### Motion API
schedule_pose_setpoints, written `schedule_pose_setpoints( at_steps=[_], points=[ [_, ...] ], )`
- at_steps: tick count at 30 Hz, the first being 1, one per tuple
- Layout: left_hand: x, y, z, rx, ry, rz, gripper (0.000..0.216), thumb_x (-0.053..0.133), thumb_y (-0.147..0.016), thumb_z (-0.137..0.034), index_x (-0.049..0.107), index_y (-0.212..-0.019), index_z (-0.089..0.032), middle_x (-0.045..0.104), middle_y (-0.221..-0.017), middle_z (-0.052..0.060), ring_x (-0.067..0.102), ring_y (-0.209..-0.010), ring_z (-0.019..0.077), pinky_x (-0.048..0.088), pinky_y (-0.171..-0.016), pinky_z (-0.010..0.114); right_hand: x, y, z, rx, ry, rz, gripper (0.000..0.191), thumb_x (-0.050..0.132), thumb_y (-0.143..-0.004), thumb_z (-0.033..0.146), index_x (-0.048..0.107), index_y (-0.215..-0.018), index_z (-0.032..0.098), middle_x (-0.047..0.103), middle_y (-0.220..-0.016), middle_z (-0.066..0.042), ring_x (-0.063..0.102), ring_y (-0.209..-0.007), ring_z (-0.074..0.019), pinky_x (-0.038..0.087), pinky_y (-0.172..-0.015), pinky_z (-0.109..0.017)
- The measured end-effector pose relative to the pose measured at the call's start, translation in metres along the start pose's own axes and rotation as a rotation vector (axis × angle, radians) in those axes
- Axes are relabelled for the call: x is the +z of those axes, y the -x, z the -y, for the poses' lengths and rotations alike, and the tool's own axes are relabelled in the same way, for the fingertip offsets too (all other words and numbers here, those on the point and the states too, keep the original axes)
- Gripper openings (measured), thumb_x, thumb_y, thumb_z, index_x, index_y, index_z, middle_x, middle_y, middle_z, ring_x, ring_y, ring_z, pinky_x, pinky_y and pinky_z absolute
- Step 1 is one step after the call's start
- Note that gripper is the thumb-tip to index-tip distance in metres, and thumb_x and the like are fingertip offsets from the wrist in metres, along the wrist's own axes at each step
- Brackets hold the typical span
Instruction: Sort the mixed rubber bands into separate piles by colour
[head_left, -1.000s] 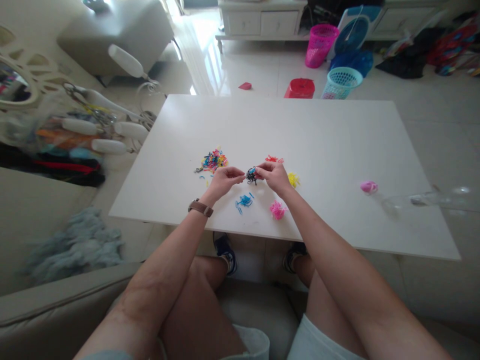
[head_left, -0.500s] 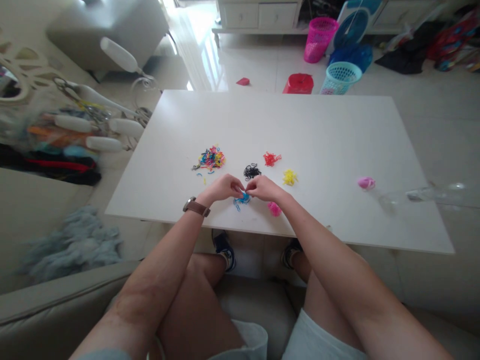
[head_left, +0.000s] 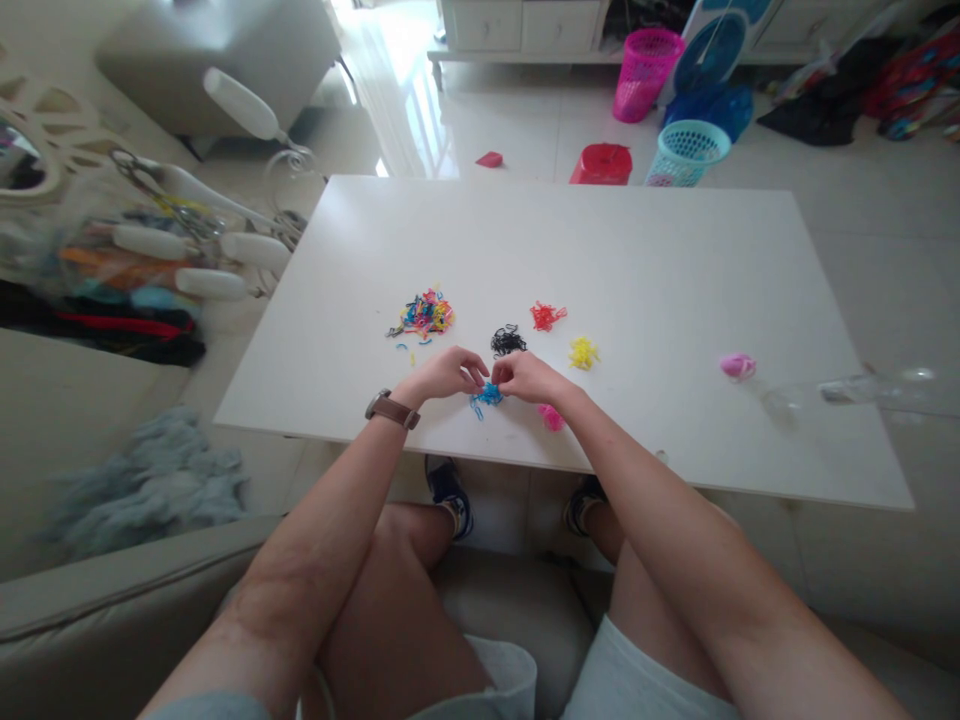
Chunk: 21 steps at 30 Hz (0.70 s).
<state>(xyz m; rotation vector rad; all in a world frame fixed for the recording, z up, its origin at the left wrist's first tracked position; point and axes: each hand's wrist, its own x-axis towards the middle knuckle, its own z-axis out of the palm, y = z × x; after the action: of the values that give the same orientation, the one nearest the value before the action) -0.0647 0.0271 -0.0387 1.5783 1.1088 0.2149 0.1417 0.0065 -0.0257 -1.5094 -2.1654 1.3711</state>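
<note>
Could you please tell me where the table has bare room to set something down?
Bare room lies between the yellow pile and the purple object, and along the far table edge, beyond the mixed pile and red pile. It is crowded around the left hand and right hand, by the blue pile, black pile and pink pile.

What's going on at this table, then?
A person's left hand and right hand are close together at a blue pile; whether either holds a piece is unclear. Nearby on the white table lie a black pile, red pile, yellow pile and pink pile, with a mixed-colour pile to the left.
</note>
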Motion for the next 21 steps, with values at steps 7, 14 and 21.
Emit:
schedule_pose_setpoints(
  at_steps=[7,14,21],
  points=[
    [0.002,-0.002,0.002,-0.012,-0.010,-0.040,0.032,0.081,-0.065,-0.023,0.075,-0.095,-0.013,0.077,-0.084,0.009,0.072,-0.071,0.0194,0.055,-0.062,0.028,-0.001,0.000,-0.001,-0.005,-0.012,-0.004,0.017,0.065,-0.073,0.002,0.074,-0.083,0.014,0.071,-0.074,-0.001,0.061,-0.068,-0.0102,0.041,-0.061,-0.019],
    [0.001,-0.001,0.003,-0.106,0.024,-0.139,0.012,0.070,-0.080,-0.022,0.072,-0.088,-0.013,0.075,-0.084,0.009,0.071,-0.061,0.0152,0.055,-0.057,0.024,0.001,-0.003,-0.003,-0.016,-0.023,-0.054,0.015,0.065,-0.074,0.005,0.072,-0.083,0.015,0.071,-0.074,-0.001,0.062,-0.068,-0.0105,0.041,-0.061,-0.019],
    [-0.002,0.008,-0.016,-0.122,-0.006,-0.074,0.016,0.072,-0.080,-0.026,0.074,-0.088,-0.013,0.076,-0.090,0.010,0.071,-0.059,0.0144,0.049,-0.050,0.021,0.001,-0.002,-0.002,-0.023,-0.086,-0.089,0.011,0.067,-0.074,0.007,0.071,-0.081,0.015,0.070,-0.072,0.000,0.062,-0.068,-0.0109,0.041,-0.060,-0.019]
  ],
)
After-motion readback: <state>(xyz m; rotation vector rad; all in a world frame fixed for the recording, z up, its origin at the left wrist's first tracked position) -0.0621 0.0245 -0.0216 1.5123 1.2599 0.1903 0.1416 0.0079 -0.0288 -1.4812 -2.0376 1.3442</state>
